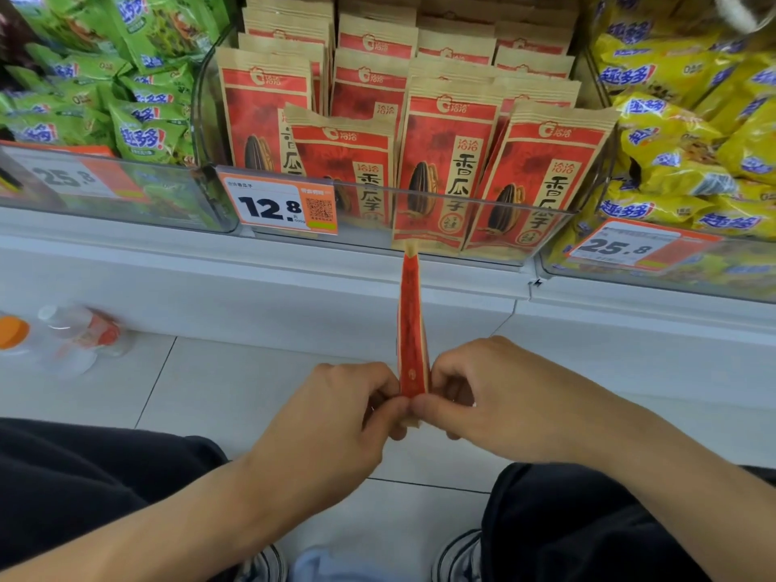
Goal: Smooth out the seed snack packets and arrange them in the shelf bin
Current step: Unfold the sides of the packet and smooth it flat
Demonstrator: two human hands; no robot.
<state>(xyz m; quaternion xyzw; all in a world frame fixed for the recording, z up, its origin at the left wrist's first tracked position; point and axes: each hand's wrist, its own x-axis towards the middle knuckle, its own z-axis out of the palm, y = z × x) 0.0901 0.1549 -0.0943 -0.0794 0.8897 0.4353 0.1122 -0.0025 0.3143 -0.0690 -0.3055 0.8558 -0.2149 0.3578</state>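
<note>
A red and tan seed packet (pixel 410 325) stands edge-on toward me in front of the shelf. My left hand (pixel 336 417) pinches its near bottom edge from the left, and my right hand (pixel 483 396) pinches it from the right, thumbs nearly meeting. The clear shelf bin (pixel 462 203) holds several rows of matching seed packets (pixel 445 161), standing upright; one front packet (pixel 344 161) leans and sits lower than the others.
Green snack bags (pixel 126 77) fill the left bin and yellow snack bags (pixel 693 140) the right bin. Price tags (pixel 279 207) hang on the bin fronts. Bottles (pixel 79 329) lie on the white tiled floor at left. My knees and shoes are below.
</note>
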